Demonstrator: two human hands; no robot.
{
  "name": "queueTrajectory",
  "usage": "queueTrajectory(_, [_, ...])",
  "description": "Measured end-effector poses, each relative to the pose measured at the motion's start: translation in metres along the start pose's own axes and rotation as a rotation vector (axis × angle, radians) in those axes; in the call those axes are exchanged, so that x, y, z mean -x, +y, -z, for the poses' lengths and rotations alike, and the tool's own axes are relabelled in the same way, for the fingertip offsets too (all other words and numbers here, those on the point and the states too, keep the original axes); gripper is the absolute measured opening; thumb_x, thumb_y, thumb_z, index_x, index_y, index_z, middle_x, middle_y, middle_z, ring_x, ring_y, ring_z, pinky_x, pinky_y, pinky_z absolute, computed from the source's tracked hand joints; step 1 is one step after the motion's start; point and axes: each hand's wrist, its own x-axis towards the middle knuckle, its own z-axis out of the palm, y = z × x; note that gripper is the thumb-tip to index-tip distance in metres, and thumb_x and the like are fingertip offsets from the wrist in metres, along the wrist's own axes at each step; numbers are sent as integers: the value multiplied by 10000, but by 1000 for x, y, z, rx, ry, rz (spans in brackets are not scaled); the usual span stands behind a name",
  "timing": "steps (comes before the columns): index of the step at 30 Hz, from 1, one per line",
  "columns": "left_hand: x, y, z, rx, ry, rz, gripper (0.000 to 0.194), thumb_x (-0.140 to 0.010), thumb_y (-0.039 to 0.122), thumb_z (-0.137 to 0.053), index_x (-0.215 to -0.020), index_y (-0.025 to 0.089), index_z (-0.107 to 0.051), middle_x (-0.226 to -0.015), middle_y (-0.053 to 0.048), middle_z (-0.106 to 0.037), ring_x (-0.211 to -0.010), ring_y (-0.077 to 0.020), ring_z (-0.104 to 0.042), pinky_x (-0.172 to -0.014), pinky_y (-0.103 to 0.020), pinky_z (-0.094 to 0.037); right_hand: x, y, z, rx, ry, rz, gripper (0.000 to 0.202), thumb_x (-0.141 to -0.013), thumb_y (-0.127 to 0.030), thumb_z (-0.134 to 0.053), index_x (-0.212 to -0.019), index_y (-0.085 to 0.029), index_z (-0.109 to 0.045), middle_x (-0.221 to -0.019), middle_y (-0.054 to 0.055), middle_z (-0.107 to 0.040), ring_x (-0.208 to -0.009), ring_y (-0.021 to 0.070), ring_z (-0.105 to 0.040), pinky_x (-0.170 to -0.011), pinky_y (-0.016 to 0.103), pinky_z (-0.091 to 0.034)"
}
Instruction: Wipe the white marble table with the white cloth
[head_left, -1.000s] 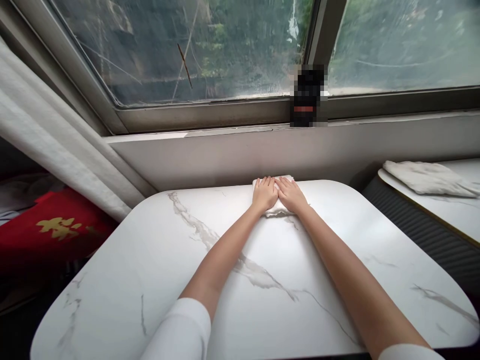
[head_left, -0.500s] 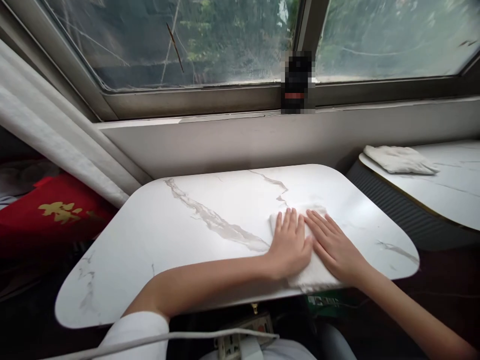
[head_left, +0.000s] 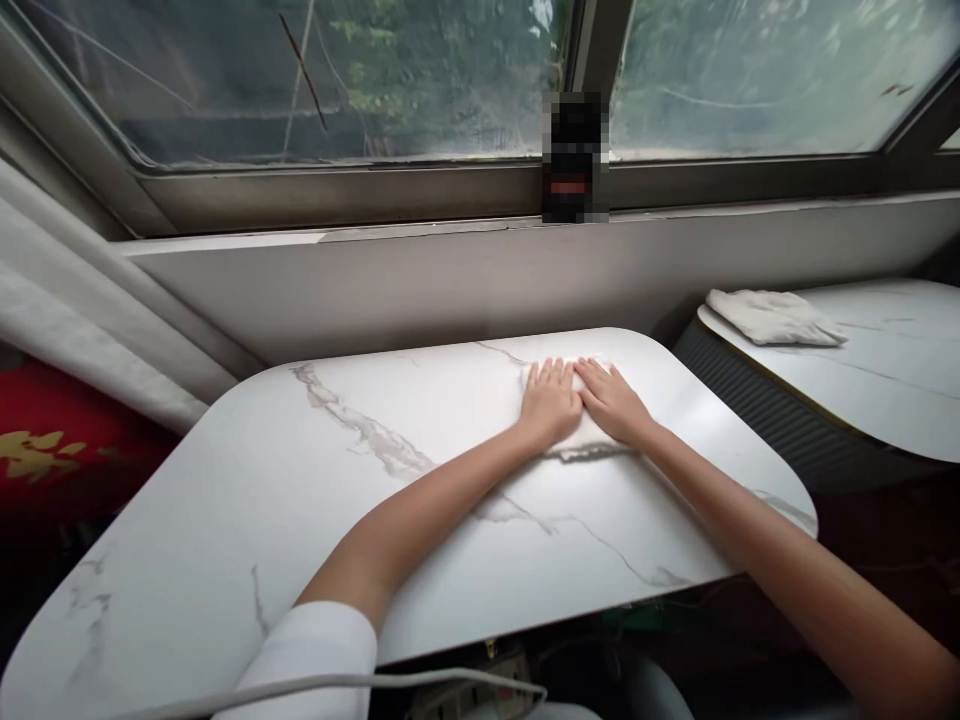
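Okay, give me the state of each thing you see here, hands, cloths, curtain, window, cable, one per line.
Left hand: open, palm down on the white cloth
Right hand: open, palm down on the same cloth
White cloth: lying flat on the marbled table
Second cloth: crumpled, on the other table
Curtain: hanging in slanting folds
Window: streaked; locked or not, unclear
Cable: slack, slightly curved

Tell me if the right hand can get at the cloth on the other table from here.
Probably, with a sideways stretch: the right hand lies flat on a white cloth, and nothing visible stands between it and the other cloth.
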Motion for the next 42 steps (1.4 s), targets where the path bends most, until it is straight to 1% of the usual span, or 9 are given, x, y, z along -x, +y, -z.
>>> queueTrajectory(5, [-69, -20, -15, -54, 50, 114, 516, -925, 258, -245, -1403, 86, -336, -1464, -90, -329, -1365, -211, -229, -1133, -393, -101, -75, 31, -4, 18, 51, 46, 523, -873, -185, -259, -1375, -134, -395, -1443, 84, -372, -1348, 189, -289, -1098, 429, -234])
queueTrajectory(8, [-88, -16, -21, -69, 74, 142, 520, -928, 265, -244, -1400, 71, -341, -1459, -111, -334, -1359, -233, -241, -1130, -417, -93, -87, 49, -8, 11, 70, 75, 523, -873, -187, -254, -1370, -124, -403, -1444, 90, -369, -1348, 194, -289, -1097, 432, -237])
queueTrajectory(11, [-88, -3, -25, -72, 90, 127, 524, -925, 270, -262, -1397, 56, -344, -1455, -133, -334, -1357, -255, -239, -1127, -430, -96, -78, 64, -10, 5, 99, 106, 525, -881, -193, -244, -1383, -118, -382, -1452, 95, -354, -1355, 199, -269, -1102, 441, -227])
queueTrajectory(15, [-62, 33, -26, -56, 67, 72, 539, -924, 285, -263, -1400, 38, -324, -1459, -151, -318, -1360, -276, -227, -1120, -456, -103, -28, 81, -5, -3, 106, 143, 515, -913, -253, -235, -1407, -153, -340, -1464, 82, -332, -1362, 201, -244, -1109, 461, -217])
queueTrajectory(24, [33, 151, -22, 76, -9, -209, 586, -928, 339, -239, -1401, -3, -294, -1460, -208, -283, -1366, -356, -161, -1106, -526, -92, 161, 107, 23, 55, 146, 72, 519, -962, -311, -200, -1472, -292, -101, -1504, 16, -256, -1359, 206, -251, -1103, 488, -238])
queueTrajectory(28, [33, 168, -24, 101, -23, -276, 591, -919, 339, -257, -1402, 2, -293, -1458, -203, -290, -1365, -348, -173, -1107, -517, -103, 184, 118, 23, 103, 140, -66, 534, -952, -320, -193, -1474, -281, -92, -1489, 20, -295, -1347, 222, -278, -1089, 499, -265])
queueTrajectory(31, [11, 161, -30, 87, -30, -270, 582, -914, 328, -268, -1401, 12, -304, -1459, -188, -299, -1363, -331, -193, -1111, -497, -109, 157, 125, 21, 131, 79, -177, 533, -936, -304, -183, -1463, -228, -194, -1465, 43, -344, -1347, 229, -274, -1079, 497, -283])
queueTrajectory(34, [-25, 143, -37, 52, -16, -212, 563, -914, 311, -266, -1401, 34, -315, -1460, -162, -311, -1362, -310, -205, -1118, -474, -101, 105, 131, 21, 136, 51, -219, 535, -908, -263, -209, -1433, -195, -289, -1452, 59, -364, -1345, 234, -281, -1076, 502, -281])
queueTrajectory(42, [-131, 71, -49, 3, 10, -49, 549, -915, 287, -250, -1403, 41, -312, -1461, -150, -315, -1357, -274, -232, -1119, -446, -99, -46, 146, 10, 48, 107, -96, 548, -825, -187, -292, -1358, -156, -416, -1427, 68, -407, -1325, 228, -337, -1084, 484, -268])
